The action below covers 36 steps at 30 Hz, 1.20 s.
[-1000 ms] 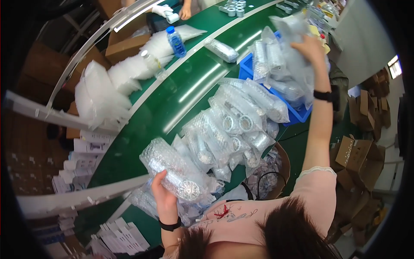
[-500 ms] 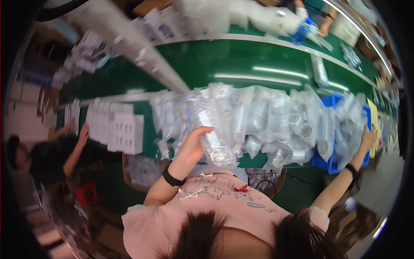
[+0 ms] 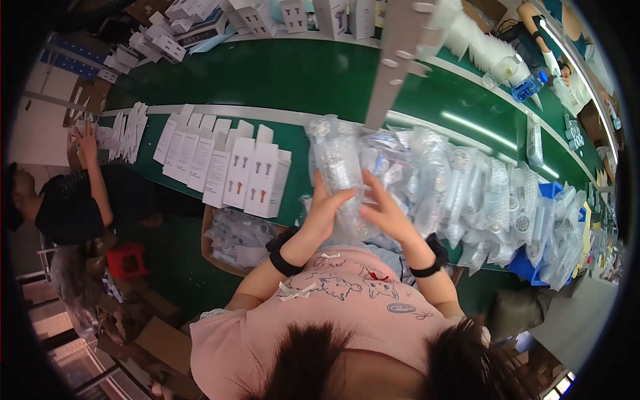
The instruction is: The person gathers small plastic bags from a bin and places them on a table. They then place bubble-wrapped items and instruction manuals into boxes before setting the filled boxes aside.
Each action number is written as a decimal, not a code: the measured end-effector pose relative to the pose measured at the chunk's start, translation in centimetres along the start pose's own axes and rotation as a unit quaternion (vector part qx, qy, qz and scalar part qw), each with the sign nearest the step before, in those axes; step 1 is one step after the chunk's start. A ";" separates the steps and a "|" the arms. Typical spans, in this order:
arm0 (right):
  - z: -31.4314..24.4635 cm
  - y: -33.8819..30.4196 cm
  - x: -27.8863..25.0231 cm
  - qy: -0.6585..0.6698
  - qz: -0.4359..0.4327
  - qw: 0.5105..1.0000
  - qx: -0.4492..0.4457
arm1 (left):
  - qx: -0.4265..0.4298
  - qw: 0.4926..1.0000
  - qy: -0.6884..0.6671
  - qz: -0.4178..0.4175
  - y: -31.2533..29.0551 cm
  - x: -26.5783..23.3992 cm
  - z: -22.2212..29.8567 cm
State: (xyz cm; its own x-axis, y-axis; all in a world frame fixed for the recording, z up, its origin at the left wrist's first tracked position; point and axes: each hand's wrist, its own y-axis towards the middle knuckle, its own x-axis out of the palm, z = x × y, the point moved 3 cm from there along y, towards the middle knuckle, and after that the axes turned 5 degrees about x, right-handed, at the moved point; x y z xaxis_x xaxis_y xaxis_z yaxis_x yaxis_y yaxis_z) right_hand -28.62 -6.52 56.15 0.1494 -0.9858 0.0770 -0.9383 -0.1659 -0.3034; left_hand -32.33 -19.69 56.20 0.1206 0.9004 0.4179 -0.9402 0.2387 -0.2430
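Note:
A clear bubble-wrap pouch with a pale, long item inside stands upright in front of my chest. My left hand is closed around its lower left side, thumb across the front. On the other side is my right hand, fingers spread, with the fingertips at the pouch's right edge. What the pouch holds is blurred by the wrap. Just right of my hands lies a long row of similar bubble-wrapped items, several showing round grille-like ends.
White open-topped boxes stand in a row on the green table at left. A blue bin of wrapped items is at right. A metal post rises behind the pouch. Below sits a carton of plastic wrap. Another person's hand works at far left.
My right hand has come from the blue bin at the right to the pouch. My left hand still holds the pouch. The view has turned left, showing more of the white boxes.

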 end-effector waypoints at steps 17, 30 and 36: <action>2.7 10.4 8.3 0.361 0.215 0.907 -0.016 | 0.124 0.594 0.795 -0.023 9.5 -18.6 0.4; -4.6 7.2 6.8 0.314 0.360 0.848 -0.228 | 0.349 0.809 0.417 -0.222 7.6 -16.9 3.9; -4.7 11.5 10.6 0.373 0.412 0.786 -0.271 | 0.366 0.823 0.386 -0.197 8.3 -17.4 3.1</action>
State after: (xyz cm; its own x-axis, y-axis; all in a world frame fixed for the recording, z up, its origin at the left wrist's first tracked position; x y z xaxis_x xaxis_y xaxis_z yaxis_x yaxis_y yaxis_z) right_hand -39.30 -18.71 57.93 -0.6131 -0.4281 0.6640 -0.6456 0.7558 -0.1089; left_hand -43.21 -34.51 49.64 0.3634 0.8353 -0.4125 -0.6849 0.5397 0.4895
